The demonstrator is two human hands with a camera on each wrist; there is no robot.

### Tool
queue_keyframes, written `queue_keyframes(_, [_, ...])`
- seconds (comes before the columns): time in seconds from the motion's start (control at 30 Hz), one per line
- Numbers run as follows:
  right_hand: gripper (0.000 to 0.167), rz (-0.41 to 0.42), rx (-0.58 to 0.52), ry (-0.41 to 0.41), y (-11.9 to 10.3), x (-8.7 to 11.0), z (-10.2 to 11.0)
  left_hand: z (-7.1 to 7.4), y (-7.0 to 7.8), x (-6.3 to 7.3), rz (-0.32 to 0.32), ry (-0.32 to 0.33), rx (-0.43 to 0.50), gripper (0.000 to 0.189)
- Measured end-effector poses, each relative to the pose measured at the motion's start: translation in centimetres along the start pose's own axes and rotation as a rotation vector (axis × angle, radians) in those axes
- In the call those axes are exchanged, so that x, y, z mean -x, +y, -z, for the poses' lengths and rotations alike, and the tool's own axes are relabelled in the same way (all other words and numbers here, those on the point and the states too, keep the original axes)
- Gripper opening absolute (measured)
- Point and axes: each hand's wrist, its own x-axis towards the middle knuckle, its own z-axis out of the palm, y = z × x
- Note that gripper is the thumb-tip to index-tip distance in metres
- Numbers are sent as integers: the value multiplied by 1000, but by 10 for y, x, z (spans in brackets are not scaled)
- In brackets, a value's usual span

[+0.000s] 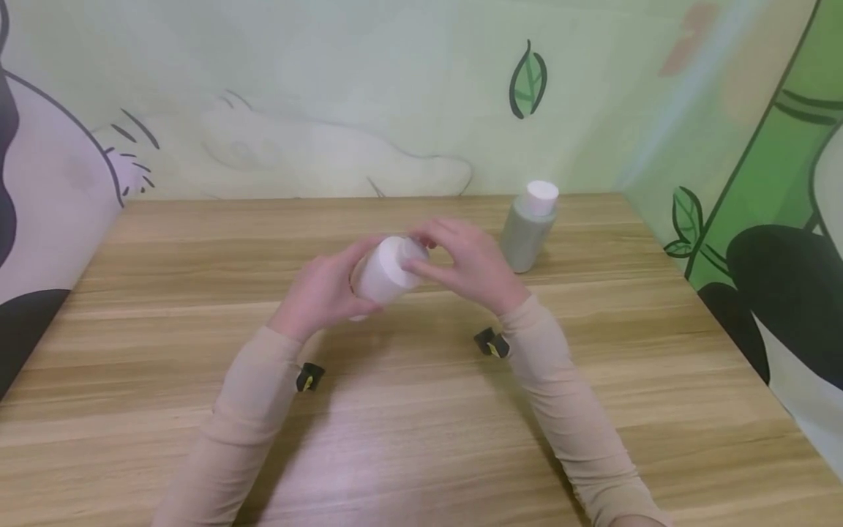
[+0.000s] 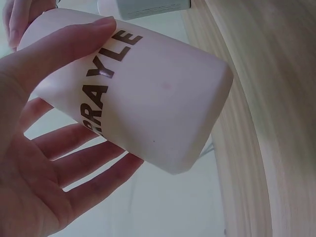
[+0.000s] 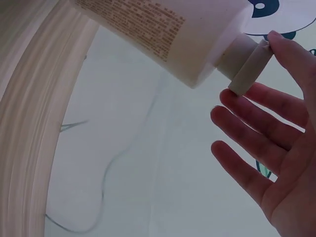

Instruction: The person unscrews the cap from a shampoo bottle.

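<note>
White bottle (image 1: 384,277) held in the air above the counter (image 1: 395,432), tilted, cap end toward the right grip (image 1: 477,263). Left grip (image 1: 323,289) clamped round the body: thumb across the front beside the dark lettering (image 2: 101,86), fingers behind. Right grip pinches the rim of the cap (image 3: 249,71), thumb on one edge, a fingertip at the other; the remaining fingers spread below it. The cap sits at the neck; whether it is loose, cannot tell. Brown small print (image 3: 133,24) on the body. Grey bottle (image 1: 525,238), white-topped, stands upright on the counter just beyond the right grip. Behind, a pale green wall (image 1: 395,66) with a painted leaf (image 1: 528,80).
</note>
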Motion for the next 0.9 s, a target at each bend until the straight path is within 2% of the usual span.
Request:
queue_keyframes(0.33, [33, -7, 45, -21, 0, 4, 3, -4, 2, -4, -7, -8, -17, 89])
queue_keyframes(0.53, [34, 43, -53, -61, 2, 5, 5, -6, 3, -4, -7, -29, -6, 86])
queue_keyframes(0.77, [39, 147, -143, -143, 5, 7, 11, -4, 1, -2, -12, -41, 10, 86])
queue_keyframes(0.9, [42, 150, -162, -159, 6, 6, 10, -3, 1, -1, 3, -37, 6, 88])
